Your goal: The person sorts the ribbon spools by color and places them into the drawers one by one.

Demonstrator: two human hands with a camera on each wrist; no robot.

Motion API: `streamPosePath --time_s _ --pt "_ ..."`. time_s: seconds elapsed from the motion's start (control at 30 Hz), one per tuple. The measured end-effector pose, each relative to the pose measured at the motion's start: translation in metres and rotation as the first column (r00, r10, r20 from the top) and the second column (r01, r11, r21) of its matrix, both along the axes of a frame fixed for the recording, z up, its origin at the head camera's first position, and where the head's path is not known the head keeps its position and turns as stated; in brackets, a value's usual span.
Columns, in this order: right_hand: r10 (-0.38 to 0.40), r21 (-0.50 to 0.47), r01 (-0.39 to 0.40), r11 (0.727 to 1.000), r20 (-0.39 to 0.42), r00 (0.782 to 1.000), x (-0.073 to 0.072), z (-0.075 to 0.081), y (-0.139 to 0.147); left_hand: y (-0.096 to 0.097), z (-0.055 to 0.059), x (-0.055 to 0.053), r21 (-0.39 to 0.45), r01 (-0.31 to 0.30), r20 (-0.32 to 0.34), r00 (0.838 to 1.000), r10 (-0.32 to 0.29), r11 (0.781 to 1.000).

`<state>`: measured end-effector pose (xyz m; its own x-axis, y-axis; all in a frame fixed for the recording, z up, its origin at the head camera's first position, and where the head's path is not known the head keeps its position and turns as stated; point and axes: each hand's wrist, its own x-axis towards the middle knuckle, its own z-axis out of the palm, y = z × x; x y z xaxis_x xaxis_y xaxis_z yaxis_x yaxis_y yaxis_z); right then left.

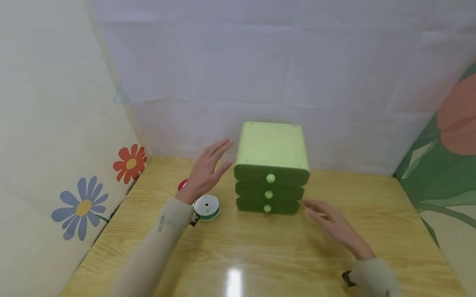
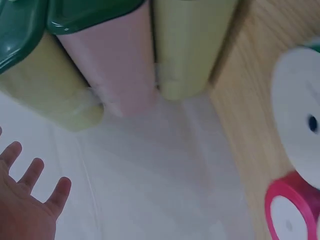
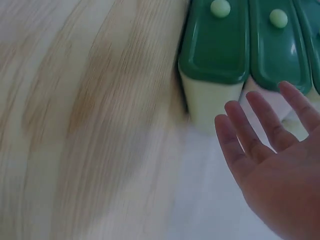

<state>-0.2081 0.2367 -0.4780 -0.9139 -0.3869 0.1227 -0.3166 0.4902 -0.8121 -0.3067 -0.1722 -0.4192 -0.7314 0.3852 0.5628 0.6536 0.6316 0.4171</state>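
Cabinet (image 1: 271, 160), pale-topped, three dark-green fronts (image 1: 252, 189), round knobs (image 1: 269, 195), between left grip (image 1: 204, 170) and right grip (image 1: 335, 225), both unclenched.

The drawer unit (image 1: 272, 144) had a pale lime top, dark green fronts (image 1: 253, 173) and light green knobs (image 1: 271, 178); its middle tier (image 2: 110, 65) was pink-sided, the outer two yellowish. The larger spool (image 1: 207, 204) showed white above green, the smaller spool (image 2: 288, 216) pinkish red around white. Yellow-brown grain patterned the tabletop (image 1: 296, 258); dark lettering marked beige sleeves (image 1: 147, 257)
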Motion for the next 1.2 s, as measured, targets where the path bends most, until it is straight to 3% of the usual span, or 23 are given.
streamPosePath --time_s 0.3,0.5,0.67,0.9,1.03,1.2 --pt "0.066 -0.084 -0.065 0.994 0.008 0.998 0.000 0.008 -0.017 0.027 0.016 -0.012 0.083 0.050 0.116 0.991 -0.060 0.995" --pt "0.176 -0.239 -0.173 0.956 -0.006 0.984 0.003 0.024 -0.033 0.038 0.016 -0.024 0.162 0.081 0.170 0.979 -0.108 0.984" --pt "0.222 -0.292 -0.226 0.929 -0.046 0.974 0.003 0.037 -0.046 0.044 0.015 -0.029 0.226 0.084 0.242 0.960 -0.139 0.971" --pt "0.203 -0.301 -0.219 0.928 -0.086 0.975 -0.002 0.053 -0.059 0.048 0.012 -0.035 0.308 0.065 0.288 0.945 -0.158 0.949" --pt "0.183 -0.313 -0.193 0.930 -0.062 0.981 -0.007 0.060 -0.065 0.050 0.011 -0.038 0.347 0.062 0.314 0.932 -0.178 0.936" --pt "0.166 -0.342 -0.165 0.925 -0.028 0.986 -0.013 0.063 -0.072 0.053 0.010 -0.039 0.364 0.057 0.313 0.933 -0.180 0.930"
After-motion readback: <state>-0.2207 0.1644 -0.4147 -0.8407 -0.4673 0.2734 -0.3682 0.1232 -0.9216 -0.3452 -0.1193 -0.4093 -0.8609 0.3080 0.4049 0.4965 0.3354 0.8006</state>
